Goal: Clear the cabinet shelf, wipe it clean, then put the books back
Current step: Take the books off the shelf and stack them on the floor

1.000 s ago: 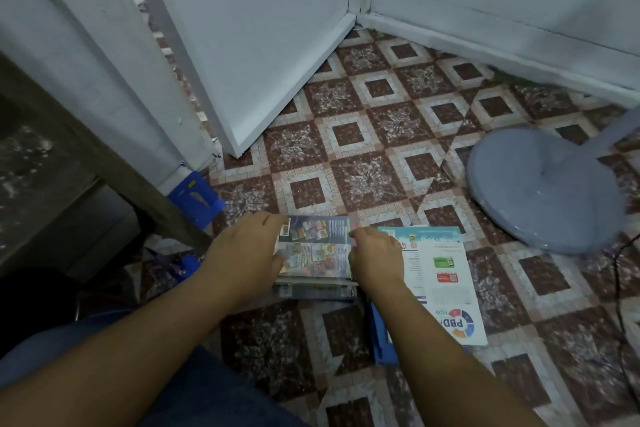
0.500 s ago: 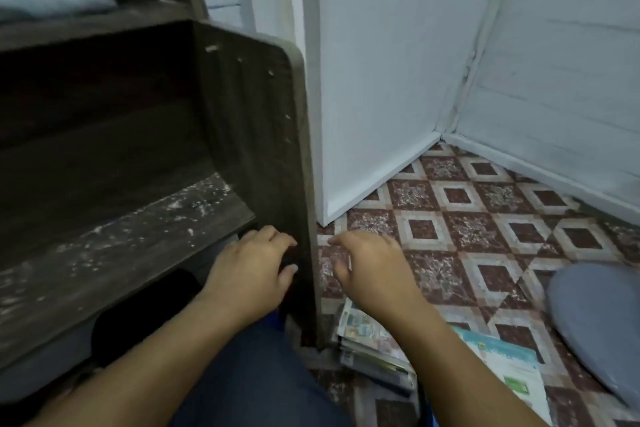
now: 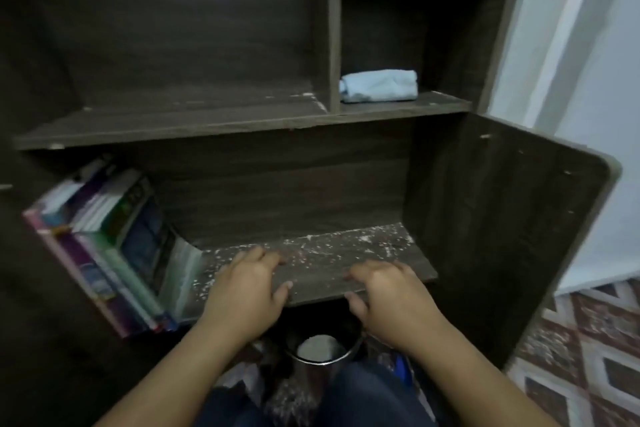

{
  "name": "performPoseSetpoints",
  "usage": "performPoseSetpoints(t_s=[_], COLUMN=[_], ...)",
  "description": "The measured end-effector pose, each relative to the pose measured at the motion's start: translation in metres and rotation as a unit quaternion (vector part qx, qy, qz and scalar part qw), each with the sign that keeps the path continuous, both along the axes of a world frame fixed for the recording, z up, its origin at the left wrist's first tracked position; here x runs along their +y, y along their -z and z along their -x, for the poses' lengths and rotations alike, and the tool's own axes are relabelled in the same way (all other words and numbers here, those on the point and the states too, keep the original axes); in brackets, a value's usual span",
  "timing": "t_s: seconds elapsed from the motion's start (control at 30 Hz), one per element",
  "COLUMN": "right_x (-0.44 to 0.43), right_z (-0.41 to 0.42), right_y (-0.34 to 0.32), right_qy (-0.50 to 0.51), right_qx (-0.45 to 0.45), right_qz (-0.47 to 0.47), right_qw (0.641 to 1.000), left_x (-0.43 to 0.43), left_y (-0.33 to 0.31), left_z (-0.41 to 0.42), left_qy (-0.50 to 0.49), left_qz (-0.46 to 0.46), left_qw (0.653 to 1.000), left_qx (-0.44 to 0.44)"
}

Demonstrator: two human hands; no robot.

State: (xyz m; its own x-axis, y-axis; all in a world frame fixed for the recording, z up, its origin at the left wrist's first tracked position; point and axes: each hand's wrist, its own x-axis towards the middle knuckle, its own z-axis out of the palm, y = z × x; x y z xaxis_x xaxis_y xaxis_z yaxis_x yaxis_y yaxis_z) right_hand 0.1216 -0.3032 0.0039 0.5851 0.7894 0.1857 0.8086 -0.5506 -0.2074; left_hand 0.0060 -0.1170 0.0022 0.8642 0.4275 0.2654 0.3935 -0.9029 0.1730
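The books (image 3: 114, 253) are blurred, their spine titles unreadable.

One camera sits on the person's head; it looks forward and down into the cabinet (image 3: 485, 218), close to the dusty shelf (image 3: 322, 265); floor (image 3: 588, 350) shows near right.

Metal container (image 3: 313, 374) (grey inside), patterned floor tiles (image 3: 588, 340), white wall (image 3: 595, 80)

A white wall (image 3: 595, 62) stands right of the dark wooden cabinet (image 3: 502, 218); maroon-and-white patterned floor tiles (image 3: 588, 357) lie at its foot.
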Motion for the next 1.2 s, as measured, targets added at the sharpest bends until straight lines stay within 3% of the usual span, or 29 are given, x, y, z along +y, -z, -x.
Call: performPoseSetpoints(t_s=[0.37, 0.47, 0.6, 0.8, 1.0, 1.2], right_x=[0.156, 0.181, 0.204, 0.212, 0.206, 0.198], right_z=[0.052, 0.059, 0.068, 0.072, 0.071, 0.068], right_y=[-0.036, -0.042, -0.048, -0.043, -0.039, -0.033], right_qy=[-0.177, -0.190, -0.192, -0.181, -0.168, -0.160], right_qx=[-0.056, -0.067, -0.068, -0.041, -0.014, 0.003], right_qz=[0.047, 0.053, 0.046, 0.052, 0.063, 0.069], right_qw=[0.981, 0.978, 0.978, 0.981, 0.984, 0.985], left_x=[0.111, 0.127, 0.140, 0.145, 0.154, 0.162], left_y=[-0.026, -0.030, -0.028, -0.018, -0.017, -0.019], left_z=[0.086, 0.089, 0.088, 0.087, 0.081, 0.074], left_qy=[-0.262, -0.295, -0.313, -0.311, -0.319, -0.333], left_qz=[-0.054, -0.051, -0.058, -0.139, -0.055, -0.091], left_qw=[0.956, 0.949, 0.945, 0.940, 0.938, 0.932], left_qx=[-0.119, -0.098, -0.071, -0.017, -0.128, -0.111])
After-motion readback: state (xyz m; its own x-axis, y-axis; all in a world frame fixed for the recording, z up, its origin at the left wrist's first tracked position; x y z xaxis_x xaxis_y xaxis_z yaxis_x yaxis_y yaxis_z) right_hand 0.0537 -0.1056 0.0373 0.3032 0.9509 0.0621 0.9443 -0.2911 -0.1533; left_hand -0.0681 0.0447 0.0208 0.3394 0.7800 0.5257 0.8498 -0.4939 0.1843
